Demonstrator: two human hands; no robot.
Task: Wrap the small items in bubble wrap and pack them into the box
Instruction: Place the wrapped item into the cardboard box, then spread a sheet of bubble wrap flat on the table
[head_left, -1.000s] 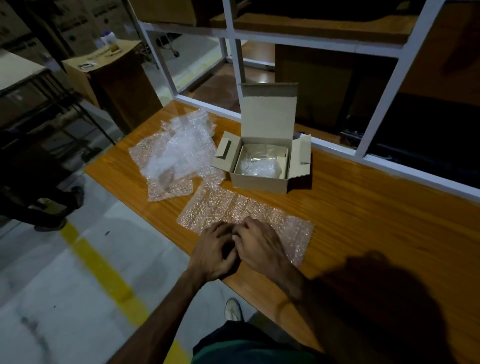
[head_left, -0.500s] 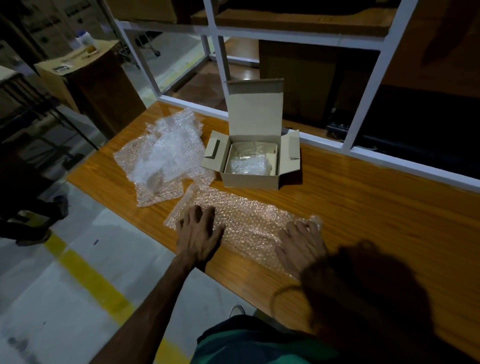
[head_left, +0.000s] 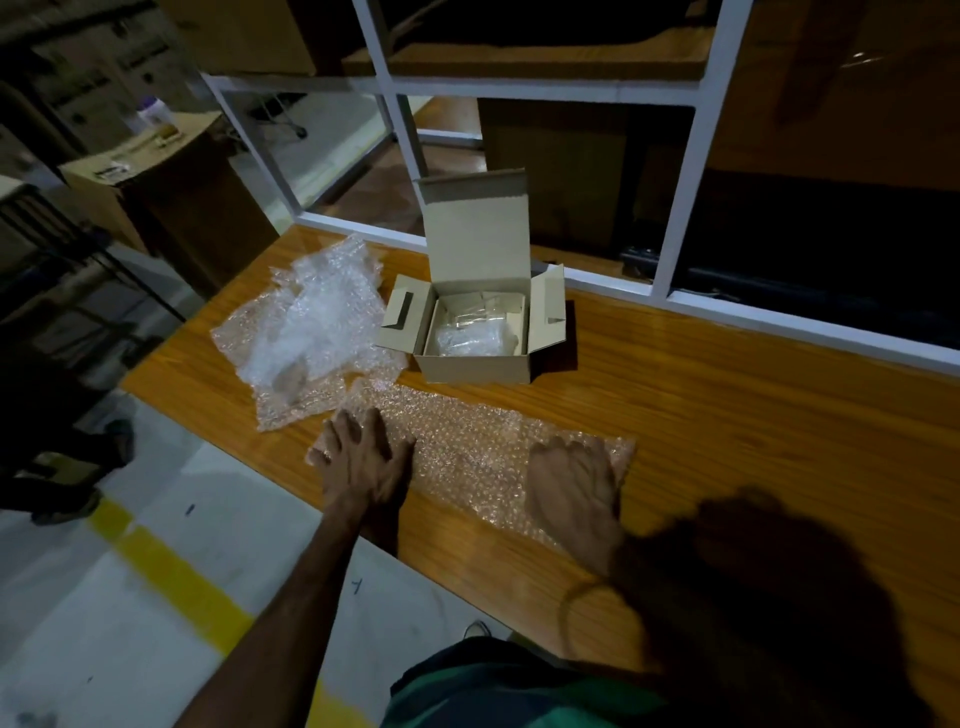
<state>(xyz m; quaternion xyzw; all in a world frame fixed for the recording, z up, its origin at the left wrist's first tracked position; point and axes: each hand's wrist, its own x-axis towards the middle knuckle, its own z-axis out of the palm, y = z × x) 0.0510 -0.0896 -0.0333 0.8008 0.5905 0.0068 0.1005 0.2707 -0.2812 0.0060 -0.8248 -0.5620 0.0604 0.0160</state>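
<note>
Left hand (head_left: 363, 457) fingers straight and spread, palm down, pressing the left end of the wrap sheet (head_left: 467, 452). Right hand (head_left: 574, 480) also flat on the sheet's right end, fingers straight, a bit blurred, pinching nothing. Sheet lies flat along the table (head_left: 727, 415) near edge, just in front of the box (head_left: 475, 332). Box sits open toward the far edge, lid up, one wrapped bundle (head_left: 470, 338) already inside. Loose wrap pile (head_left: 306, 332) at the table's left corner, touching the sheet's far left corner. No unwrapped item visible. Sheet looks light, soft, springy and likely to curl or slide on the smooth wood; best pinched at a corner or an end edge. Bubbles pop under hard pressure.
</note>
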